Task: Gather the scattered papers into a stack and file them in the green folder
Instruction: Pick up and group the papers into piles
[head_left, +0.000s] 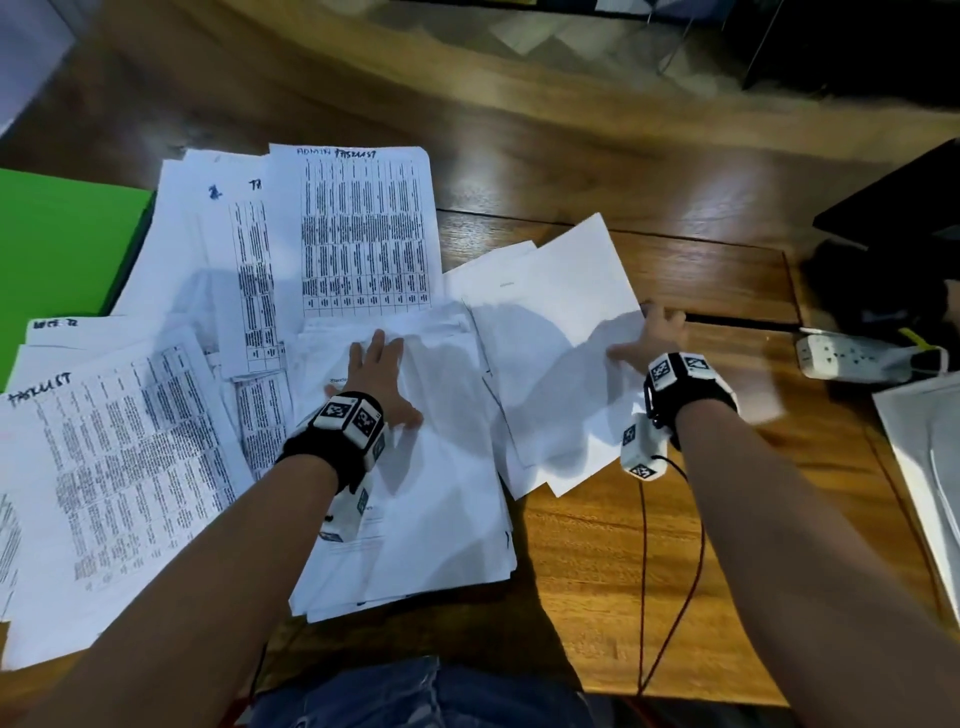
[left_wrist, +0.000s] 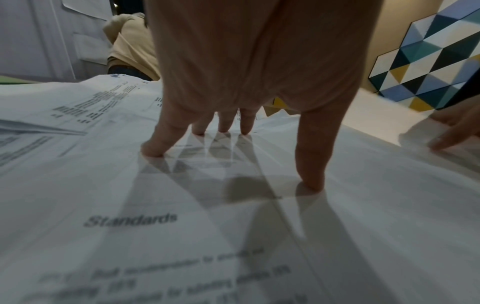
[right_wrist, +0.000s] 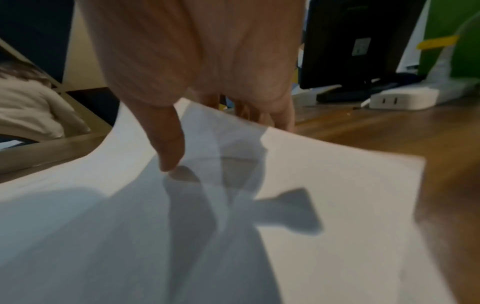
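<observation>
White papers lie scattered over the wooden table (head_left: 649, 571). Printed table sheets (head_left: 363, 234) fan out at the left and partly cover the green folder (head_left: 62, 244). My left hand (head_left: 382, 374) lies flat on a thick stack (head_left: 441, 509) at the centre. In the left wrist view its spread fingertips (left_wrist: 153, 150) press a page headed "Standards" (left_wrist: 130, 221). My right hand (head_left: 652, 338) pinches the right edge of some blank sheets (head_left: 561, 332) beside the stack. The right wrist view shows the thumb (right_wrist: 168, 156) on top of the sheet (right_wrist: 311, 205) and the fingers beneath it.
A white power strip (head_left: 852, 358) and a dark monitor base (head_left: 893, 218) stand at the right. More white sheets (head_left: 930, 467) lie along the right edge. A red cable (head_left: 691, 571) trails over the table's near edge. Bare wood shows in front of my right arm.
</observation>
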